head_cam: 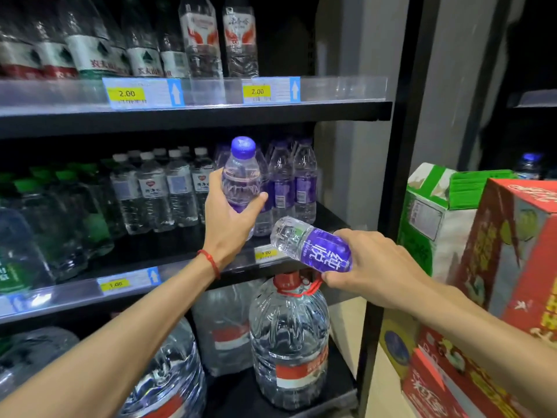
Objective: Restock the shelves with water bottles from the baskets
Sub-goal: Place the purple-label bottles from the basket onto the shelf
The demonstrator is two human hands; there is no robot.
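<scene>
**Shelving at the purple-label row**

Your left hand (232,218) grips the upright bottle (241,173), cap up, just before the purple-label row (297,182): nearer, so likely first. Your right hand (370,267) grips the second bottle (310,244), axis sideways, base toward that row, lower.

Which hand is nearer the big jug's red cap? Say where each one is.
Right. The right hand, gripping a tilted bottle, is just above-right of the red cap; the left hand, holding an upright bottle, is higher, at the middle shelf.
</scene>
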